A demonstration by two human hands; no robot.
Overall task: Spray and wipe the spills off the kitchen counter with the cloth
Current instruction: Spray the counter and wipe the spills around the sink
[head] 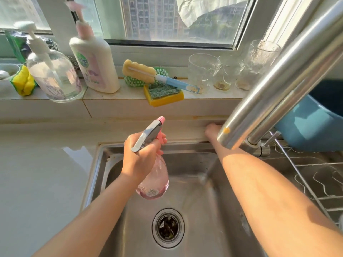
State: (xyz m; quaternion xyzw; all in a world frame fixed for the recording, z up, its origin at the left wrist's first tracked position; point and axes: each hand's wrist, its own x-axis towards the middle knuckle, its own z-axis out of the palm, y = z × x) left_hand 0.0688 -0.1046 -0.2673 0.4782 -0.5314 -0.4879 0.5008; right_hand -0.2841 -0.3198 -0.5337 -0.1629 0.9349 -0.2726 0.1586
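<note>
My left hand [139, 156] grips a clear pink spray bottle [154, 179] by its neck, above the steel sink [101, 164]. The bottle's grey and pink nozzle points at the back strip of the pale counter [181, 130]. My right hand [212, 129] reaches to that strip, just behind the sink. The steel faucet [278, 80] hides most of it, so I cannot see its fingers or whether it holds anything. No cloth is in view.
The tiled sill holds two pump bottles [94, 60], sponges [164, 95], a bottle brush [141, 71] and several glasses [203, 71]. A blue basin [306, 130] and a wire rack [315, 175] sit to the right. White counter [37, 173] stretches to the left of the sink.
</note>
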